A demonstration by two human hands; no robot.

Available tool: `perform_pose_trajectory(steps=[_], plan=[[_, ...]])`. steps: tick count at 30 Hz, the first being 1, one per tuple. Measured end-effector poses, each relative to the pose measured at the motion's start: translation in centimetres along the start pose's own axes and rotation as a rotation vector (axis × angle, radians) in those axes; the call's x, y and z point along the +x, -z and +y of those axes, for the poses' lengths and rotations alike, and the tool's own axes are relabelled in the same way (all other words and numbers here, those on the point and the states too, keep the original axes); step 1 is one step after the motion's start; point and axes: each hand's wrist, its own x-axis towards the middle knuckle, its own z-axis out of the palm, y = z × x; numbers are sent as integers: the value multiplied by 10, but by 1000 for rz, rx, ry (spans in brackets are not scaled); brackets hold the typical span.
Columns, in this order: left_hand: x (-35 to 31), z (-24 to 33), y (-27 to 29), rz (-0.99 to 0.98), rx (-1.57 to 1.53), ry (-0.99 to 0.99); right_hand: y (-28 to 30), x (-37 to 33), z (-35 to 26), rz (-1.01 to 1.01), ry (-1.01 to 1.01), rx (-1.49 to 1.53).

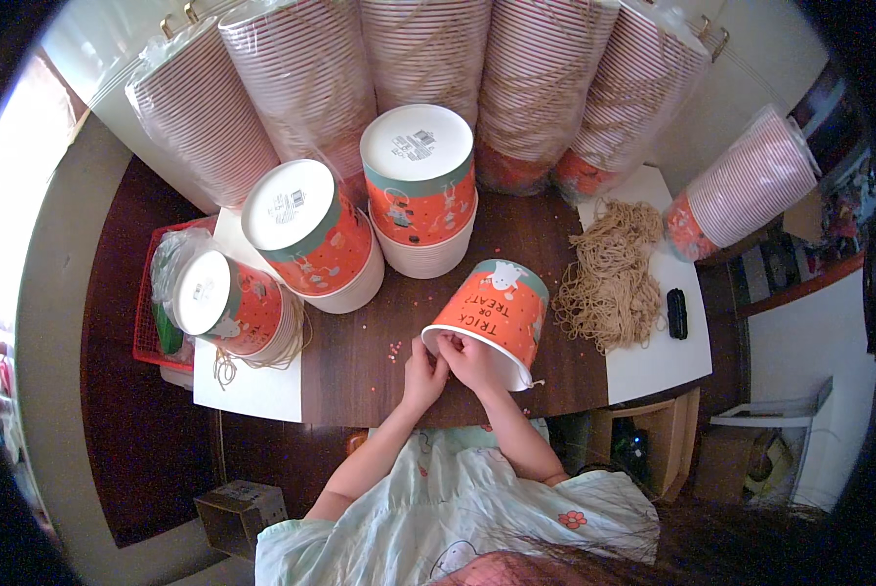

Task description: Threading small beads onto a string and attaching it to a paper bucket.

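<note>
An orange paper bucket with a green band and a white rim lies tilted on its side on the brown table, its mouth toward me. My left hand is closed at the left side of that rim, fingertips on its edge. Against it, my right hand reaches into the mouth with bent fingers pressed together. What the right fingers hold, perhaps something thin, is hidden. A short cord end pokes out at the rim's right side. Nearest to the left hand, small orange paper bits lie on the table.
Upside-down bucket stacks stand at the back and left; one leftmost stack has cords hanging. A tan cord pile and a black object lie right. Tall plastic-wrapped stacks line the back. A red basket sits left.
</note>
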Motion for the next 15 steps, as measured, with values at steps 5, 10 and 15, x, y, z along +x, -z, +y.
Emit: perform_pose_trajectory(steps=[5,10,15], plan=[[0,1,0,6,-32,1,2,2,-11,17,1,-62],[1,2,1,5,-24,-26,1,3,-8,1,-29,-31],[-2,3,5,-19,-121,-5,4,8,-9,-62,-6,-135]])
